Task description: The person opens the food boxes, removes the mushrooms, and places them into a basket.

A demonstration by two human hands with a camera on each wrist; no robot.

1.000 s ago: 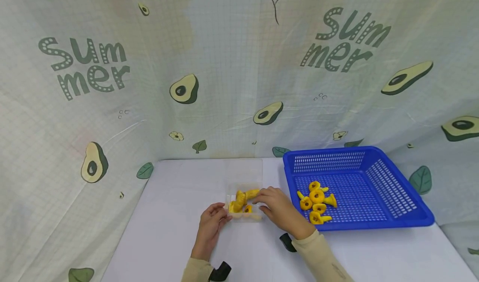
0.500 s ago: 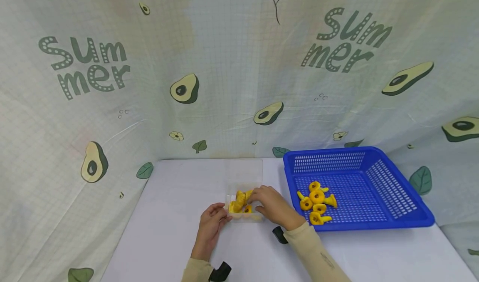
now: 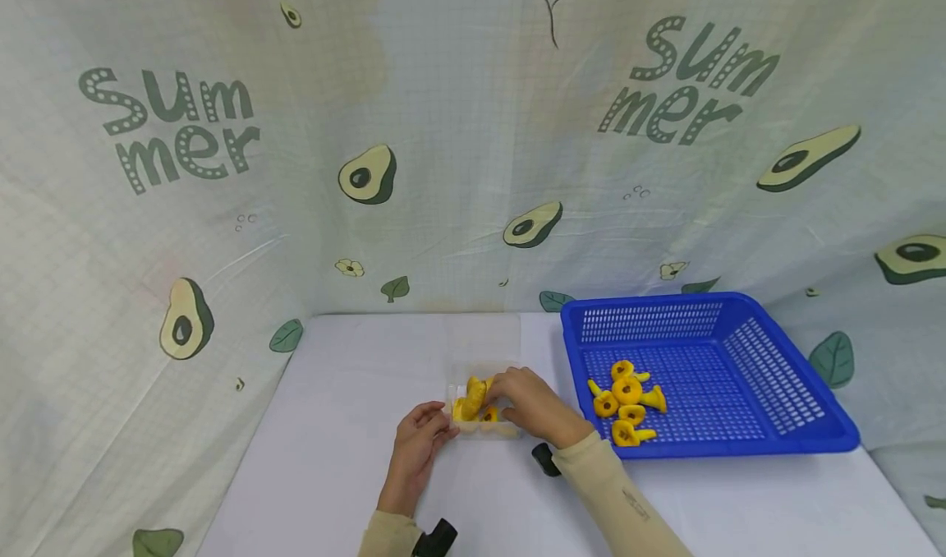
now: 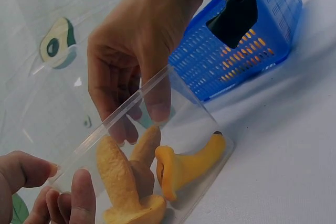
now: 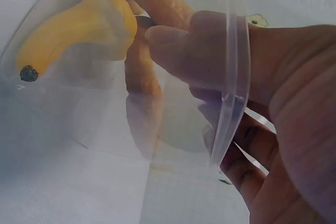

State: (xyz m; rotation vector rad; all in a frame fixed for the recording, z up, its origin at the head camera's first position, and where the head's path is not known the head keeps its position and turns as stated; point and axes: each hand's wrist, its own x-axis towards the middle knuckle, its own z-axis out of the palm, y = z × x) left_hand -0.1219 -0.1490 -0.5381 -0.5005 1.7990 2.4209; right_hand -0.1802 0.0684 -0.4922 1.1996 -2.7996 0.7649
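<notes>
So the yellow mushroom [image 4: 147, 148] is inside the clear box [image 4: 142, 92], stem tip up. The right hand [image 3: 535, 405] is dipped in from the right and looks to have that tip pinched between thumb and fingers, not spread wide at all. Makes sense imo: gripping the stem end probably keeps the fingertips out of the crowd below, like the other mushroom [image 4: 194, 166] lying on its side by the wall. The left hand [image 3: 417, 446] has the box's near left edge between thumb and fingers, I'd guess because something that light would skid around. Behind it there's a clear flap [image 3: 484, 339] lying back, likely the lid. Over on the right of the worktop [image 3: 332, 393], the blue basket [image 3: 727, 384] has a mushroom bunch [image 3: 626, 390] at its left end, handily the side nearest the box.
</notes>
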